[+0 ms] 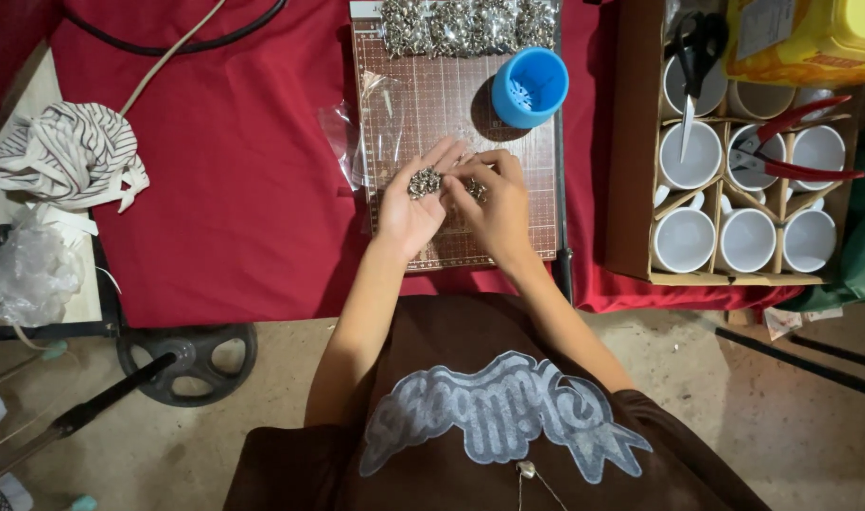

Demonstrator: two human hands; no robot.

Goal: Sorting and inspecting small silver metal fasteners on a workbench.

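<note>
My left hand [411, 210] lies palm up, fingers spread, cupping a small heap of silver studs [425, 181]; there are too many to count. My right hand [494, 203] sits just beside it, touching, its grip pinching a few more studs [477, 191] between thumb and fingertips. Both hands rest over one brown gridded cutting mat [423, 104] on the red-covered worktop [243, 170]. Beyond my grip, at the mat's far edge, lie clear bags of studs [468, 24], and one blue cup [530, 87] stands nearer. Well off past my right hand, a cardboard box [631, 142] holds white mugs [746, 239], eight that I can see, with one pair of black scissors [694, 57] and one pair of red-handled pliers [792, 142] on top.
</note>
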